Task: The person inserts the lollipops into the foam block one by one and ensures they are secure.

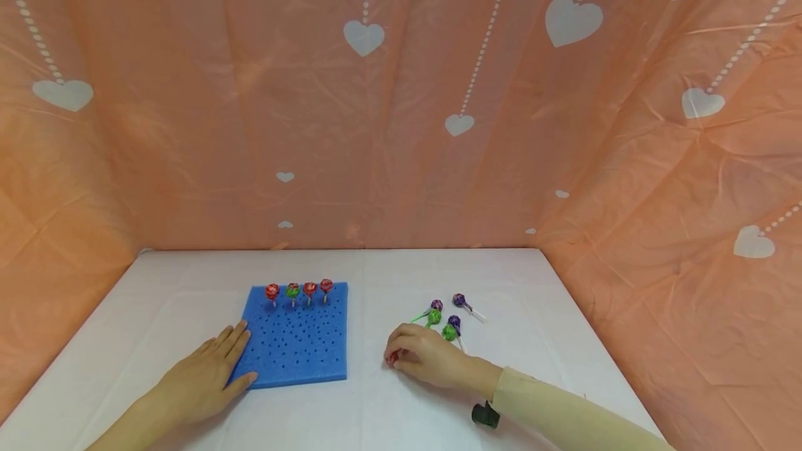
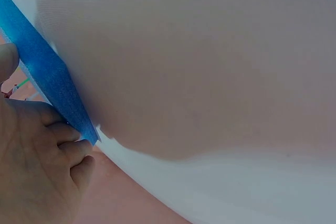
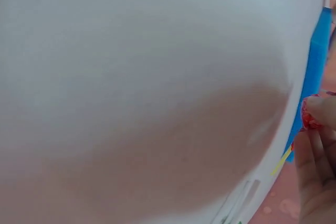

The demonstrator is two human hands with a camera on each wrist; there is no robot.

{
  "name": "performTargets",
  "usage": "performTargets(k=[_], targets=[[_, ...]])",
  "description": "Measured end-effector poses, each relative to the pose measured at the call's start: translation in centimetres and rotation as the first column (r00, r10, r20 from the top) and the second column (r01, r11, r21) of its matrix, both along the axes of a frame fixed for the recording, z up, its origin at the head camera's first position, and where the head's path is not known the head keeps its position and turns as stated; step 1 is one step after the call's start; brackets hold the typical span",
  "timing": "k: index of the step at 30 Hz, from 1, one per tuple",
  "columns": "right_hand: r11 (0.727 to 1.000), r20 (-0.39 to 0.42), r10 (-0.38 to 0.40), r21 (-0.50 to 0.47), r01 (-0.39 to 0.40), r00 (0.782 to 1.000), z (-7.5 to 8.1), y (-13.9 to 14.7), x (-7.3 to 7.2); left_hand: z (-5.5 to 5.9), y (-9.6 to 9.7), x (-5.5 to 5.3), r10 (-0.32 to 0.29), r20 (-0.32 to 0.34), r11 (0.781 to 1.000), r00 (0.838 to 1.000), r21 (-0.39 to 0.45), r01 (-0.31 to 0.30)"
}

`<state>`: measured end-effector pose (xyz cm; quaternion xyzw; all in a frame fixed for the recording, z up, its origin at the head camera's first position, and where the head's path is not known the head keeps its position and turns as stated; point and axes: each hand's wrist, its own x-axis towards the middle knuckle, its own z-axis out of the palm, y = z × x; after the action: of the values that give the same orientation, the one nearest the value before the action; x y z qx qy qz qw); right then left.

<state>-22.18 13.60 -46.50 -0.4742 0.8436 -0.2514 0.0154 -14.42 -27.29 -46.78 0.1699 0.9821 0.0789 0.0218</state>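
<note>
My left hand (image 1: pixel 197 378) lies with straight fingers against the left edge of a blue foam board (image 1: pixel 301 360) dotted with small holes. In the left wrist view, the fingertips touch the board's side (image 2: pixel 47 72). Along the board's back row stand several lollipops, red-wrapped ones (image 1: pixel 272 291) and a green and red one (image 1: pixel 292 291), sticks down. To the right of the board, my right hand (image 1: pixel 432 357) pinches a red-wrapped lollipop (image 3: pixel 310 115) between thumb and fingers. A yellow stick (image 3: pixel 282 161) shows below it in the right wrist view.
Loose lollipops with purple (image 1: pixel 459 299) and green (image 1: pixel 434 317) wrappers lie on the white table beyond my right hand. A dark object (image 1: pixel 485 415) is under the right sleeve. An orange curtain with hearts (image 1: pixel 401 193) encloses the table's back and sides.
</note>
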Motion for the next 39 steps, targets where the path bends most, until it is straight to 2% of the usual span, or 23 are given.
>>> performTargets(k=[4, 9, 12, 15, 19, 25, 30, 36, 39], targets=[[0.995, 0.02, 0.0, -0.096, 0.002, 1.0, 0.0, -0.2, -0.1, 0.0, 0.0, -0.1, -0.001, 0.006, 1.0, 1.0, 0.001, 0.001], [0.976, 0.041, 0.021, -0.217, -0.012, 0.999, 0.3, -0.7, -0.4, 0.0, 0.0, -0.1, 0.0, 0.009, 1.0, 1.0, 0.005, 0.0], [0.964, 0.078, 0.012, -0.265, 0.009, 0.997, 0.5, -1.0, -0.5, 0.0, 0.0, -0.1, -0.004, 0.006, 1.0, 1.0, 0.005, 0.004], [0.952, 0.079, -0.004, -0.305, 0.028, 0.997, 0.4, -1.4, -0.8, -0.1, 0.0, -0.1, -0.004, 0.008, 1.0, 1.0, 0.005, 0.004], [0.929, 0.072, -0.026, -0.367, 0.051, 0.997, 0.4, -2.2, -1.0, -0.2, -0.1, -0.1, -0.002, 0.014, 1.0, 1.0, 0.006, 0.002], [0.887, 0.12, -0.074, -0.446, 0.12, 0.99, 0.3, -3.5, -1.2, -0.3, -0.2, -0.1, -0.005, 0.013, 1.0, 1.0, 0.011, 0.005], [0.841, 0.198, -0.111, -0.503, 0.198, 0.974, 0.1, -4.6, -1.6, -0.3, -0.1, 0.0, -0.001, 0.014, 1.0, 1.0, 0.016, 0.001], [0.793, 0.337, -0.153, -0.52, 0.319, 0.929, 0.3, -6.0, -2.3, -0.2, -0.1, 0.0, 0.0, 0.012, 1.0, 1.0, 0.015, 0.0], [0.77, 0.375, -0.157, -0.533, 0.351, 0.914, 0.3, -6.6, -2.8, -0.2, 0.0, 0.0, 0.0, 0.013, 1.0, 1.0, 0.008, 0.0]])
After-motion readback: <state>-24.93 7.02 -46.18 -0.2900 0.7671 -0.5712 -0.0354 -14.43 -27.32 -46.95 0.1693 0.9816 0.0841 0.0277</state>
